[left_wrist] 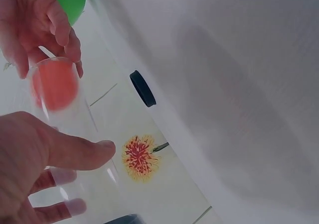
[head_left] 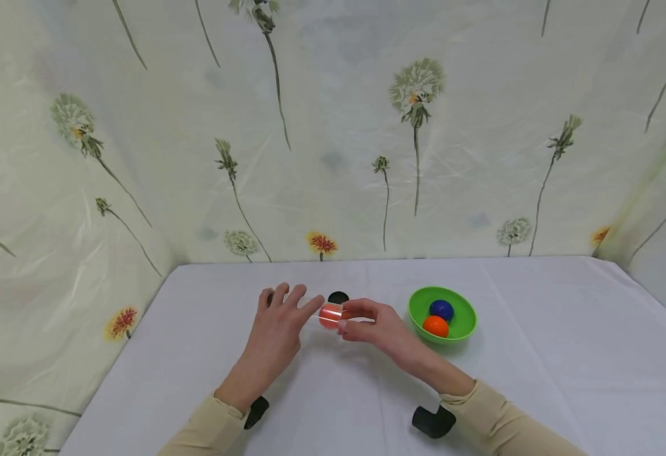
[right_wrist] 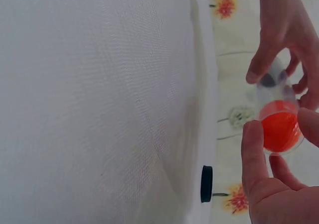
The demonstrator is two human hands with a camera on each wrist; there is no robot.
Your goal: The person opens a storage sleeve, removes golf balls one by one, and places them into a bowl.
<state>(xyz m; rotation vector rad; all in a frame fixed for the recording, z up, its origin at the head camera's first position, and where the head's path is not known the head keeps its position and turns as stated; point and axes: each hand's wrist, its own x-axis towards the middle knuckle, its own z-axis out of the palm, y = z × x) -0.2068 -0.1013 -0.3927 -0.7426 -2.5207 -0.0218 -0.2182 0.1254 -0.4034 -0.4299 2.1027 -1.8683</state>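
Observation:
A clear tube (left_wrist: 94, 189) lies sideways between both hands in the head view, with an orange-red ball (head_left: 330, 316) inside near its open right end. My left hand (head_left: 275, 326) grips the tube, thumb on one side and fingers on the other; the dark far end (right_wrist: 268, 80) of the tube shows past that hand. At the open end, my right hand (head_left: 375, 326) has its thumb and fingers on either side of the rim, close about the ball. A black round cap (head_left: 338, 296) stands on the table just behind the tube.
A green bowl (head_left: 469, 325) to the right of my hands holds a blue ball (head_left: 441, 310) and an orange ball (head_left: 435, 326). White cloth (head_left: 538, 380) covers the table. A flower-patterned sheet (head_left: 344, 190) hangs behind and at the sides.

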